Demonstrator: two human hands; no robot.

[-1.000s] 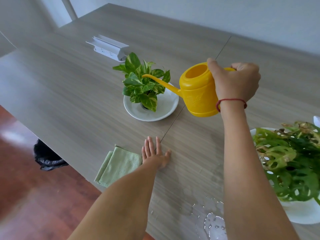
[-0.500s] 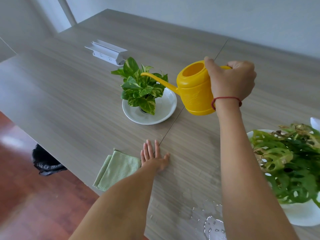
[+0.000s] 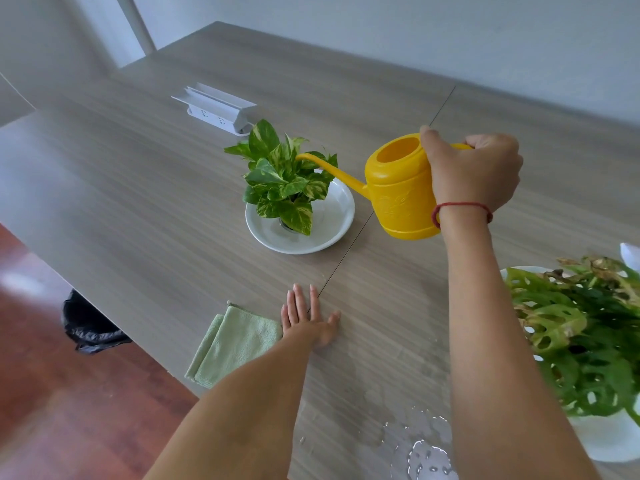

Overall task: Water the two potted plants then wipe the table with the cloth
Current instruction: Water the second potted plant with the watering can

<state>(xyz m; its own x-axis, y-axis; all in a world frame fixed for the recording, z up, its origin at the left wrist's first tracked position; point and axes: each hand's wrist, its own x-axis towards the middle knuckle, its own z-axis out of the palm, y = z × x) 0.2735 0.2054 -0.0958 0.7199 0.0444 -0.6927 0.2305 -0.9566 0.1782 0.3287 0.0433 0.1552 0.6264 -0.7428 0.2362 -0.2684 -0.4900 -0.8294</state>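
A black bag (image 3: 90, 328) sits on the red-brown floor (image 3: 52, 393) under the left edge of the table (image 3: 138, 188). Farther back on the table lies a white power strip (image 3: 216, 112). Near the front edge a folded green cloth (image 3: 233, 342) lies flat, and the left hand (image 3: 308, 318) rests palm down on the wood just to its right, fingers spread and straight, gripping nothing; its little-finger side touches or nearly touches the cloth's edge, which of the two I cannot tell. Beyond that hand stands the small plant (image 3: 282, 180), a leafy green-and-cream one whose pot is mostly hidden by leaves, set in a white saucer (image 3: 329, 223). A seam (image 3: 349, 247) in the tabletop runs from front to back just right of the saucer. The yellow can (image 3: 398, 192) hangs in the air right of the small plant, roughly level, its thin spout reaching left so that the tip is over the leaves; no stream of water can be made out. The right hand (image 3: 474, 174) is closed around the can's handle with the thumb pressed on the rim of the opening, and a red string (image 3: 462, 206) circles the wrist. A puddle (image 3: 419, 448) of water spreads on the table near the front, between the two forearms. At the far right the big plant (image 3: 581, 327), with holed leaves, some browned, stands in a white dish (image 3: 609, 441).
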